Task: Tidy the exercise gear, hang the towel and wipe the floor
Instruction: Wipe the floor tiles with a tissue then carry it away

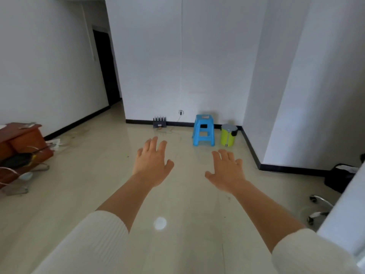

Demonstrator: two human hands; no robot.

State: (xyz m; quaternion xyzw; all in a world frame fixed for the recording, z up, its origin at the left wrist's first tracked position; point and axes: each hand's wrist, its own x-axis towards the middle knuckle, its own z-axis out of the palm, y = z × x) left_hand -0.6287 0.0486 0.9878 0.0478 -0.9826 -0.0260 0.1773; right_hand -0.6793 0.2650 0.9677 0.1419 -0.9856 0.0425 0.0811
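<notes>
My left hand [152,163] and my right hand [227,171] are stretched out in front of me, palms down, fingers spread and straight, holding nothing. Both hover above the glossy beige floor [177,224]. White sleeves cover my forearms near the bottom of the view. No towel or cloth shows. At the left edge lie a dark object with a yellow part [19,159] and thin metal wire shapes [17,189], too unclear to name.
A brown wooden cabinet [21,139] stands at the left. A blue plastic stool [203,129] and a yellow-green pedal bin [228,135] sit by the far wall, with a black router [159,123]. A black bag [339,177] and chair wheels [320,208] are at right.
</notes>
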